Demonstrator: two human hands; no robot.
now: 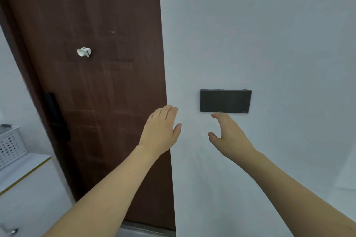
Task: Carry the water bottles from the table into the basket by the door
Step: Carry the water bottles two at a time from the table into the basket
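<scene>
Both hands, left [160,131] and right [229,134], reach forward empty, fingers loosely spread.

- Left hand [160,131] raised on a bare, outstretched arm; fingers together, thumb apart, back toward the camera; holding nothing
- Right hand [230,134] level with it, well apart; fingers curved forward, thumb spread; holding nothing

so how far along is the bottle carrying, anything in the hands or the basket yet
Done: cannot tell; only a corner of the white basket by the brown door shows, contents hidden. In hand: nothing; left hand and right hand are open. Left: unclear; no bottles or table in view.
</scene>
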